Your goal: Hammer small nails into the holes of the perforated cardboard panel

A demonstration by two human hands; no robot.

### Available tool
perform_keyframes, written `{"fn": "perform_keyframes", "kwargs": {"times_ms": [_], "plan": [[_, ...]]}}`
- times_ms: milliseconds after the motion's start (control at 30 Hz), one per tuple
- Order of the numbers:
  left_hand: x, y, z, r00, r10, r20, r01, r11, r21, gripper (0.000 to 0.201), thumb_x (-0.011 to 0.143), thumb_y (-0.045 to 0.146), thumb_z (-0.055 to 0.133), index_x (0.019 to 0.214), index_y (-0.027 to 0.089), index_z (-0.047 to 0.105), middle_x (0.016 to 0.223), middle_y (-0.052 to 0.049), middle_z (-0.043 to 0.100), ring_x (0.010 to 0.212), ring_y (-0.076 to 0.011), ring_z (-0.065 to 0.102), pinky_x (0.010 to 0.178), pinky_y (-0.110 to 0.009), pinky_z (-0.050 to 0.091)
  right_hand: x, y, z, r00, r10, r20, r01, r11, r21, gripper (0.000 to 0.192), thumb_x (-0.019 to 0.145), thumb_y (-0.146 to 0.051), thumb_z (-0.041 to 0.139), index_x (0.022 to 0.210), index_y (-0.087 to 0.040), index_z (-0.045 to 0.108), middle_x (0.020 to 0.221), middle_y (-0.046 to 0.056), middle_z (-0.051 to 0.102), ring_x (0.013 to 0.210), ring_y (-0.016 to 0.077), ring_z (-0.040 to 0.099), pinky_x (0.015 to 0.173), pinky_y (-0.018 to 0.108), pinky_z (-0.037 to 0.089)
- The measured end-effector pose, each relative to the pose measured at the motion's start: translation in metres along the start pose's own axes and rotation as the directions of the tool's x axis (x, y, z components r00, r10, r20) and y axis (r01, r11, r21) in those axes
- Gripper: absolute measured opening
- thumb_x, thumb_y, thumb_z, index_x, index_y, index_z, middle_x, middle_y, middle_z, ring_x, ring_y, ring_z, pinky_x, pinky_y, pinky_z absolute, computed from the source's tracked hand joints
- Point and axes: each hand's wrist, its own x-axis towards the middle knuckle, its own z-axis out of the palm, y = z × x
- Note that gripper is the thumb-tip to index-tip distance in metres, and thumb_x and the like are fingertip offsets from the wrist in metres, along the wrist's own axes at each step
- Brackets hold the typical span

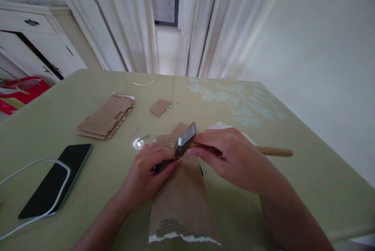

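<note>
My right hand (231, 155) grips a hammer near its grey metal head (185, 140); the wooden handle (274, 151) sticks out to the right. The head rests over a brown cardboard piece (165, 140) punched with rows of small holes. My left hand (146, 169) pinches a thin dark tool with a blue tip (160, 165) just under the hammer head. Both hands work above a larger torn cardboard sheet (181, 204) lying on the green table (307, 188).
A stack of perforated cardboard pieces (106, 116) lies at the left, a small cardboard scrap (159, 107) behind. Nails and a small shiny disc (137, 143) sit near my left hand. A black phone (55, 180) with a white cable (35, 163) lies at the front left.
</note>
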Motion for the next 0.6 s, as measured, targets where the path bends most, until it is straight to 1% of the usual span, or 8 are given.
{"fn": "perform_keyframes", "kwargs": {"times_ms": [67, 133, 233, 333, 400, 500, 567, 600], "plan": [[-0.002, 0.001, 0.001, 0.999, -0.034, -0.024, 0.034, 0.999, -0.006, 0.013, 0.101, 0.018, 0.076, 0.104, 0.027, 0.085, 0.106, -0.003, 0.084, 0.097, -0.0204, 0.078, 0.092, -0.035, 0.056, -0.001, 0.0, 0.0, 0.999, -0.023, -0.041, 0.025, 0.999, 0.046, 0.013, 0.111, -0.024, 0.071, 0.108, -0.025, 0.084, 0.1, -0.001, 0.085, 0.085, 0.0172, 0.074, 0.078, 0.03, 0.045], [-0.003, 0.002, 0.002, 0.996, -0.076, -0.042, 0.076, 0.997, -0.023, 0.014, 0.099, 0.018, 0.076, 0.103, 0.028, 0.086, 0.113, -0.005, 0.08, 0.101, -0.0204, 0.076, 0.09, -0.033, 0.058, 0.0, 0.001, 0.001, 1.0, -0.019, 0.012, 0.018, 0.999, 0.05, 0.014, 0.112, -0.024, 0.07, 0.109, -0.025, 0.084, 0.101, -0.001, 0.086, 0.086, 0.0175, 0.075, 0.08, 0.03, 0.046], [-0.002, 0.003, 0.001, 0.994, -0.105, -0.024, 0.104, 0.994, -0.043, 0.016, 0.098, 0.017, 0.075, 0.101, 0.028, 0.086, 0.12, -0.006, 0.075, 0.106, -0.0204, 0.075, 0.091, -0.031, 0.059, 0.001, 0.001, 0.004, 0.991, 0.018, 0.135, -0.014, 0.999, -0.032, 0.015, 0.112, -0.026, 0.071, 0.107, -0.023, 0.085, 0.103, 0.002, 0.087, 0.092, 0.0213, 0.077, 0.083, 0.033, 0.046], [-0.002, 0.004, 0.0, 0.992, -0.126, -0.012, 0.125, 0.991, -0.036, 0.014, 0.098, 0.021, 0.077, 0.108, 0.028, 0.084, 0.123, -0.006, 0.075, 0.113, -0.0228, 0.074, 0.097, -0.034, 0.06, 0.003, 0.001, 0.005, 0.994, 0.002, 0.108, 0.002, 0.999, -0.037, 0.014, 0.112, -0.028, 0.071, 0.111, -0.025, 0.085, 0.106, 0.001, 0.087, 0.093, 0.021, 0.077, 0.082, 0.033, 0.045], [-0.002, 0.003, 0.0, 0.987, -0.158, -0.014, 0.158, 0.987, -0.028, 0.027, 0.094, 0.028, 0.086, 0.12, 0.029, 0.081, 0.129, -0.007, 0.074, 0.118, -0.0254, 0.073, 0.102, -0.037, 0.06, 0.005, 0.001, 0.006, 0.996, 0.005, 0.084, -0.003, 1.0, -0.026, 0.014, 0.113, -0.027, 0.071, 0.11, -0.025, 0.084, 0.103, 0.0, 0.087, 0.09, 0.0194, 0.076, 0.081, 0.032, 0.045], [-0.005, 0.001, -0.001, 0.981, -0.195, 0.011, 0.195, 0.98, -0.03, 0.056, 0.083, 0.041, 0.099, 0.134, 0.031, 0.076, 0.139, -0.008, 0.071, 0.121, -0.0283, 0.071, 0.107, -0.042, 0.061, 0.008, 0.002, 0.009, 0.982, 0.057, 0.179, -0.045, 0.996, -0.073, 0.017, 0.113, -0.027, 0.07, 0.107, -0.022, 0.085, 0.104, 0.004, 0.087, 0.093, 0.0218, 0.078, 0.084, 0.034, 0.047], [-0.006, 0.0, 0.0, 0.98, -0.2, 0.019, 0.201, 0.979, -0.031, 0.062, 0.081, 0.044, 0.1, 0.136, 0.031, 0.076, 0.139, -0.008, 0.071, 0.121, -0.0289, 0.071, 0.107, -0.043, 0.061, 0.009, 0.002, 0.011, 0.968, 0.077, 0.239, -0.051, 0.992, -0.113, 0.02, 0.114, -0.03, 0.069, 0.106, -0.021, 0.085, 0.107, 0.007, 0.088, 0.096, 0.0247, 0.079, 0.086, 0.036, 0.049], [-0.006, 0.0, 0.0, 0.98, -0.2, 0.018, 0.2, 0.979, -0.03, 0.062, 0.081, 0.044, 0.1, 0.136, 0.031, 0.075, 0.138, -0.008, 0.071, 0.122, -0.0289, 0.071, 0.108, -0.043, 0.061, 0.01, 0.002, 0.011, 0.968, 0.078, 0.24, -0.049, 0.991, -0.122, 0.021, 0.114, -0.031, 0.068, 0.107, -0.021, 0.086, 0.108, 0.007, 0.088, 0.097, 0.0255, 0.08, 0.086, 0.036, 0.049]]}}
